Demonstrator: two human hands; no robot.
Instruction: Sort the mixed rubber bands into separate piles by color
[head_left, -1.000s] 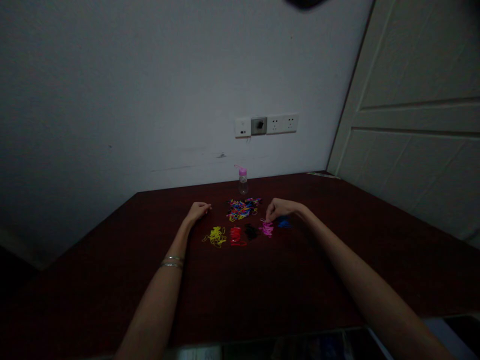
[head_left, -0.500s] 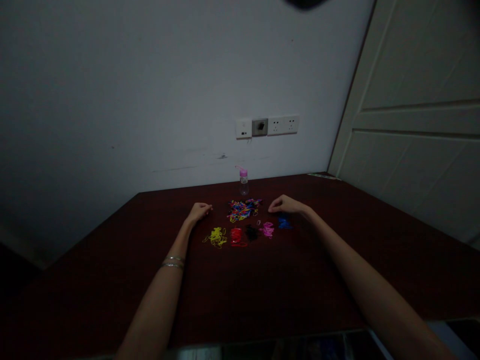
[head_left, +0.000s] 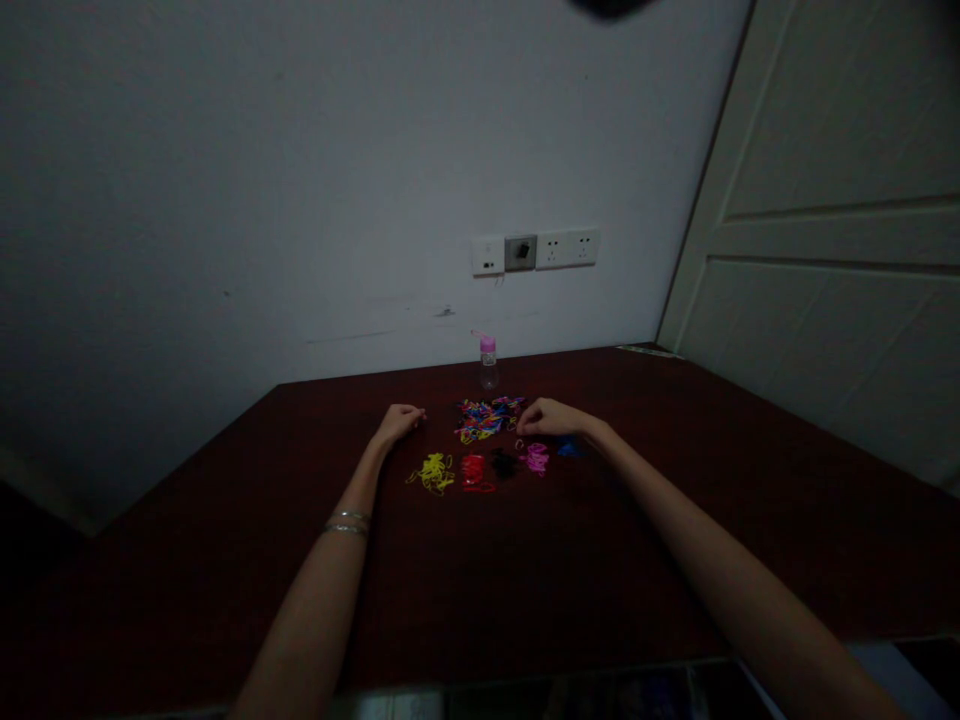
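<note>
My left hand (head_left: 402, 422) rests on the table left of a mixed heap of small coloured rubber bands (head_left: 486, 418). Its fingers are curled closed, and I cannot make out whether anything is in them. At the heap's right edge my right hand (head_left: 549, 416) has its fingertips pinched together, just above a loose pale band (head_left: 519, 443); what they hold, if anything, is too small to tell. Nearer me lie separate piles: yellow bands (head_left: 435, 474), red bands (head_left: 474, 472), black bands (head_left: 503, 462), pink bands (head_left: 535, 459) and blue bands (head_left: 568, 447), the last partly behind my right wrist.
A small clear bottle with a pink lid (head_left: 488, 364) stands behind the heap. The dark red table (head_left: 540, 580) meets a pale wall with a row of sockets (head_left: 551, 251). A panelled door (head_left: 840, 240) is on the right.
My right hand lifted off the pink pile to the upper right, then moved left to the heap's edge. A loose pale band came into view near the pink pile. My left hand stayed put.
</note>
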